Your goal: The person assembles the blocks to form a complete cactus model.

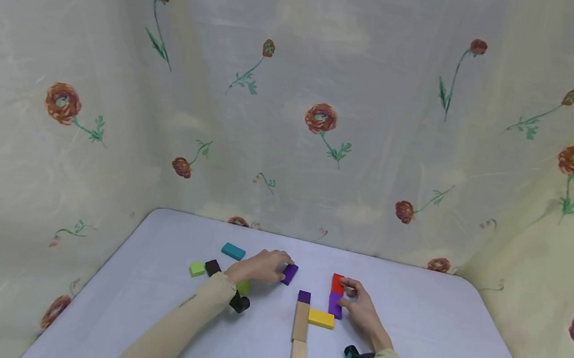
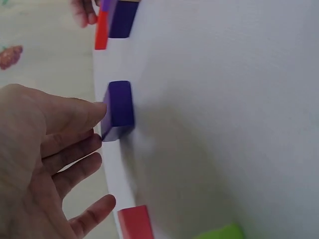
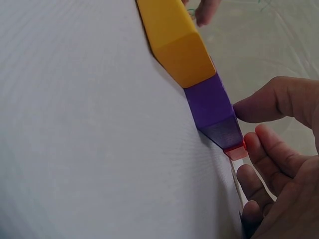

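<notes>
Reaching over the table, my left hand (image 1: 263, 266) pinches a dark purple block (image 1: 290, 274); its thumb lies against that block (image 2: 119, 107) in the left wrist view, while the other fingers are spread. A red block (image 1: 337, 283) and a lighter purple block (image 1: 335, 305) lie end to end. My right hand (image 1: 361, 309) is at their right side, thumb touching the purple one (image 3: 212, 107) and fingertips at the red one (image 3: 236, 151). A yellow block (image 1: 321, 319) joins this purple block to a line of wooden blocks (image 1: 301, 321) tipped by a dark purple block (image 1: 304, 296).
Left of the line lie a teal block (image 1: 233, 251), a lime block (image 1: 197, 269), a dark brown block (image 1: 212, 267) and a green block (image 1: 243, 287) partly behind the left arm. A red block (image 2: 135, 222) shows near the left hand. Flowered curtains (image 1: 290, 144) surround the white table (image 1: 411, 297).
</notes>
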The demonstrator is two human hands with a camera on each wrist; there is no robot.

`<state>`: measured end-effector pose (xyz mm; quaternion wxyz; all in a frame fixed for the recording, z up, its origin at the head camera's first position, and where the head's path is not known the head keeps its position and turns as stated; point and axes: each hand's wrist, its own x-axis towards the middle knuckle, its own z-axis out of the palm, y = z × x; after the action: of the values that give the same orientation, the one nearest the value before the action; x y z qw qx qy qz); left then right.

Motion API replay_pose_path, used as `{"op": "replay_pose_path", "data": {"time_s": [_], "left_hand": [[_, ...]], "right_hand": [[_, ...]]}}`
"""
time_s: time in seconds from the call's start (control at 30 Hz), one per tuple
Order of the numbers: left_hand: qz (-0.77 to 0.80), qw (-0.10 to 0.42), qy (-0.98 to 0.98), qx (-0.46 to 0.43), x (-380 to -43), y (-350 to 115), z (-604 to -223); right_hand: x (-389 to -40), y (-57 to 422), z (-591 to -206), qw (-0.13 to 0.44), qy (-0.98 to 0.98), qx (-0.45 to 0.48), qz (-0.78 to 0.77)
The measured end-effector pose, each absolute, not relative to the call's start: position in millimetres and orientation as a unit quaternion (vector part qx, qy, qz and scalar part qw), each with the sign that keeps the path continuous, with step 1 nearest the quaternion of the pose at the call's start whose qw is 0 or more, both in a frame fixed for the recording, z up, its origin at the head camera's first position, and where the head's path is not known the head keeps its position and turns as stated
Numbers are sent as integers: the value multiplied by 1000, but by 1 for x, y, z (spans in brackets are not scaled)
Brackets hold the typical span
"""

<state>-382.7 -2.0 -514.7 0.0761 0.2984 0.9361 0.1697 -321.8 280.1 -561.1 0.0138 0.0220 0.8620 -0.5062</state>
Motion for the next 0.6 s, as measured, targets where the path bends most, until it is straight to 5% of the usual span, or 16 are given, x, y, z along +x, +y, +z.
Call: {"op": "replay_pose_path", "data": {"time_s": [0.6], "left_hand": [[164, 103, 939, 283, -400, 8, -514]], "right_hand": [[-323, 281, -562, 10, 864, 21, -503]]}}
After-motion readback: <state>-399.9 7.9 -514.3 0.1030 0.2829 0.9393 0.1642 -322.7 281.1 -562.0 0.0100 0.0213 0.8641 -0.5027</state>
